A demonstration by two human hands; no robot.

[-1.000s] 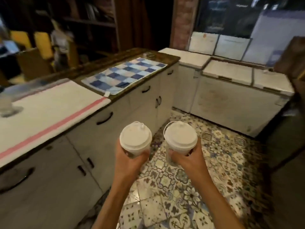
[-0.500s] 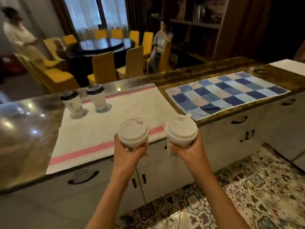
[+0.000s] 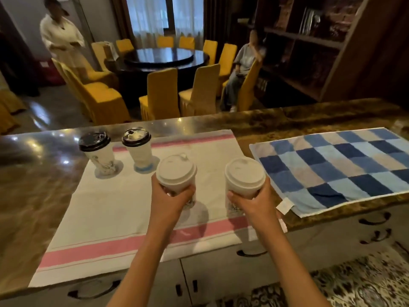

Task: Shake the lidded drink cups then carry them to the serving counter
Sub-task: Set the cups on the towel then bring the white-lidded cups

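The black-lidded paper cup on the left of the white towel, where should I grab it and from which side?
Grip the black-lidded paper cup around its upper wall, just under the black lid, where the tapered body is widest. Probably come from the near left: the second black-lidded cup stands close on its right, and it stands upright on the white pink-striped towel.

Two cups (image 3: 115, 151) on towel (image 3: 124, 209), far-left corner

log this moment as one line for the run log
phase: carry | left hand: holds white-lid cup | right hand: holds white-lid cup | both over pink-striped towel
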